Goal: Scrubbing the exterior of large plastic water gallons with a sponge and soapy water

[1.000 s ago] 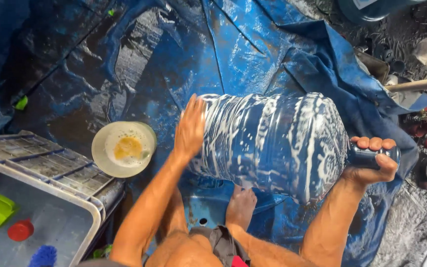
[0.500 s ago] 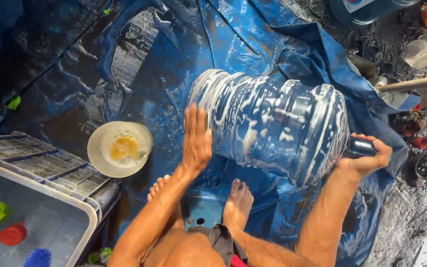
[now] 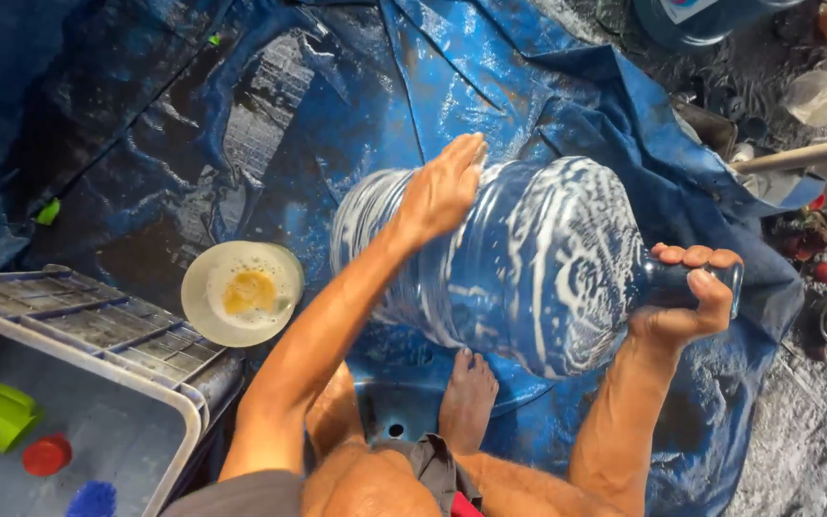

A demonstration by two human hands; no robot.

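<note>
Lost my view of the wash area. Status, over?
Left hand flat on soapy water jug. Right hand gripping its neck. Jug lying sideways over blue tarp. Foot underneath.

Soapy water jugs: one (image 3: 519,263)
Hands: two, left hand (image 3: 444,187) and right hand (image 3: 691,297)
Bare feet: one (image 3: 468,397)
Pale bowls: one (image 3: 241,292)
Grey tubs: one (image 3: 160,359)
Red caps: one (image 3: 47,455)

You have open wet tarp (image 3: 270,124) beyond the soapy jug (image 3: 519,263); bowl (image 3: 241,292) and crate (image 3: 88,330) crowd your left.
</note>
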